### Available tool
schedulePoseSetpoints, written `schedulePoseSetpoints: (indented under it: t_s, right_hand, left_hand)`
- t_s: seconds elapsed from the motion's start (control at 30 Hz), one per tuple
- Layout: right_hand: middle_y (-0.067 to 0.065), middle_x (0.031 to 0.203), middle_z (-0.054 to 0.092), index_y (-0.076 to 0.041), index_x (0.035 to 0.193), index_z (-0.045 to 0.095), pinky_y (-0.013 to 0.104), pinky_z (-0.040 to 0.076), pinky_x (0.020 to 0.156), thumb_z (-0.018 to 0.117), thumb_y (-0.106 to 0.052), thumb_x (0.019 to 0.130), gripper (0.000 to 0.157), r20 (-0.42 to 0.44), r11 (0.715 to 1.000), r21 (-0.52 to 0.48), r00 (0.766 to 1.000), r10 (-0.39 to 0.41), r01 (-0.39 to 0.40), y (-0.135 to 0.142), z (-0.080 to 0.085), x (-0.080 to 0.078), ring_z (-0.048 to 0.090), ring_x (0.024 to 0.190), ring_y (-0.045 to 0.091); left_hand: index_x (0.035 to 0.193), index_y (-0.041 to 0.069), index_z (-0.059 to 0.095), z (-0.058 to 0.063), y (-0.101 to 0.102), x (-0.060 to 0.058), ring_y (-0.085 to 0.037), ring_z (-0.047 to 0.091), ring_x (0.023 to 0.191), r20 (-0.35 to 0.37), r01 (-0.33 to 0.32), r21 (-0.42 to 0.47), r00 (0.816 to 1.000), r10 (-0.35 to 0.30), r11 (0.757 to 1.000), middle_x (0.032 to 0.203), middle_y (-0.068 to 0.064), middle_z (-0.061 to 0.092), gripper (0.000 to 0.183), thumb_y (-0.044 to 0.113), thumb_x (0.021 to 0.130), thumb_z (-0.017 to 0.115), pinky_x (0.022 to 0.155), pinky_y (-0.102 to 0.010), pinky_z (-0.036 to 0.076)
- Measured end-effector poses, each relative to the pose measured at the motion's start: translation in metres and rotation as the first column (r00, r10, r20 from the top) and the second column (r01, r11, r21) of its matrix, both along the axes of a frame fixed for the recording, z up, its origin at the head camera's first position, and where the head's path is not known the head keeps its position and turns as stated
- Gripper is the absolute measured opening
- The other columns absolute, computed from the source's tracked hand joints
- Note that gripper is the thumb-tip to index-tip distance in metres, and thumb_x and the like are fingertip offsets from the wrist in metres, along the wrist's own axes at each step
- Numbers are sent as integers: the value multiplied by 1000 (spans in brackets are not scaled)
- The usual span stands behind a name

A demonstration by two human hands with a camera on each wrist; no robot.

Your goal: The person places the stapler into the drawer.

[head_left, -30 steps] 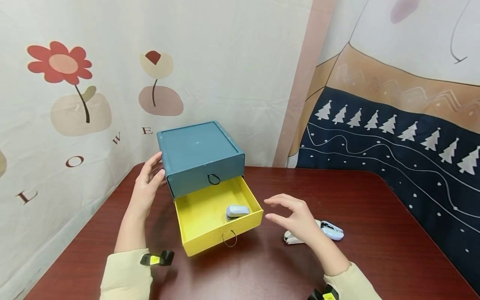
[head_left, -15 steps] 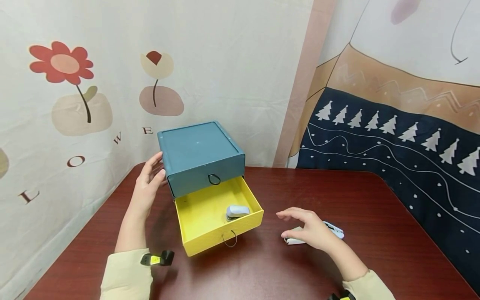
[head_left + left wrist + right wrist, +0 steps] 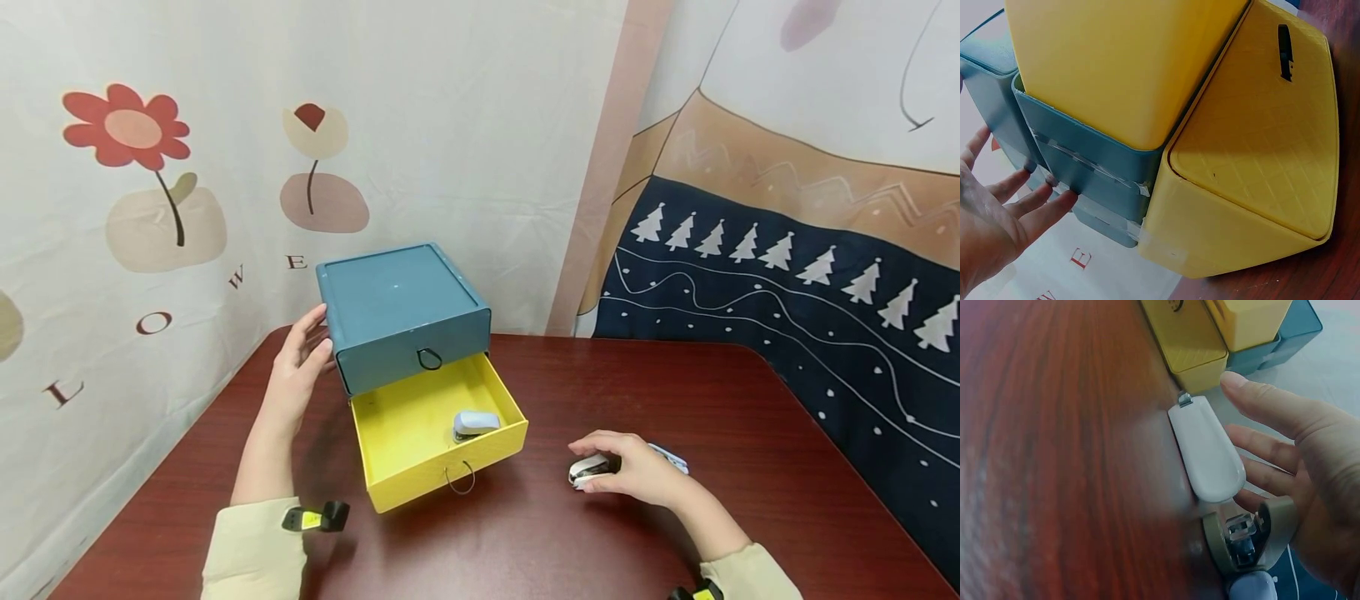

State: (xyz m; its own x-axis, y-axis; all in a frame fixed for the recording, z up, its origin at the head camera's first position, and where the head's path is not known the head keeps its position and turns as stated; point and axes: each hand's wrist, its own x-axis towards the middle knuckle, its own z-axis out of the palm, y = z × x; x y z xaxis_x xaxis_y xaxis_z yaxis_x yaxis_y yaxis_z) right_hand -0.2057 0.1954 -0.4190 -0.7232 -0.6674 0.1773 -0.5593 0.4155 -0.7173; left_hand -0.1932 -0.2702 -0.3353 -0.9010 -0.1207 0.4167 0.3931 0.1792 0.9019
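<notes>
My left hand (image 3: 295,375) lies against the left side of the blue drawer box (image 3: 397,292), fingers spread and fingertips at its wall (image 3: 1085,165) in the left wrist view. Below the blue top drawer, a yellow drawer (image 3: 405,467) is pulled out, with a pale lavender stapler (image 3: 476,423) inside near its front right corner. My right hand (image 3: 637,471) reaches over a white stapler (image 3: 588,469) on the table. In the right wrist view, thumb and fingers arch apart beside the white stapler (image 3: 1207,450), the thumb clear of it.
Behind my right hand a light blue stapler (image 3: 670,458) lies on the dark red-brown table (image 3: 675,383). An olive-grey piece with metal parts (image 3: 1247,537) sits behind the white stapler in the right wrist view. Printed curtains (image 3: 465,125) hang behind the table.
My right hand has moved right and down from beside the yellow drawer to the white stapler. My left hand and the drawers stay where they were.
</notes>
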Motion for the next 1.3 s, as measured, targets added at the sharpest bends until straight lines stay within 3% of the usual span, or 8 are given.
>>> schedulePoseSetpoints:
  t_s: [0.27,0.63,0.83,1.1,1.3]
  right_hand:
    - [1,113,64,-10,119,66,28,46,85,78,-26,81,43,-35,998,53,999,21,-19,5,-5,-4,57,99,13]
    - [-7,109,63,-10,114,69,31,46,84,78,-11,78,38,-157,990,132,985,69,-48,4,-9,-6,57,99,10]
    - [-10,107,63,-12,113,70,30,46,83,78,-12,79,35,-150,991,126,987,62,-44,4,-12,-7,57,97,9]
    - [-8,106,64,-11,112,70,29,48,80,77,-23,82,33,-114,999,48,993,16,-10,4,-10,-7,58,94,10]
    - [-9,105,64,-13,111,71,29,48,80,77,-28,82,33,-150,998,19,987,-58,62,2,-6,-6,58,94,10]
  left_hand:
    - [151,16,30,-1,0,0,-18,36,126,4,-3,1,1000,3,1000,142,-7,34,54,16,100,48,84,-16,40]
    - [151,17,30,-3,-1,0,-17,36,125,11,-7,-4,1000,7,1000,142,-8,34,53,17,101,47,84,-16,40]
    - [151,17,31,-4,-1,-1,-16,37,124,7,-4,-2,1000,4,1000,141,-7,34,53,17,101,47,84,-16,40]
    - [151,17,31,-3,0,0,-21,35,127,7,-3,10,1000,3,1000,141,-8,35,53,17,101,47,84,-17,40]
    - [151,17,31,-2,0,-1,-21,35,127,9,-1,15,1000,1,1000,141,-7,35,53,17,100,48,84,-17,40]
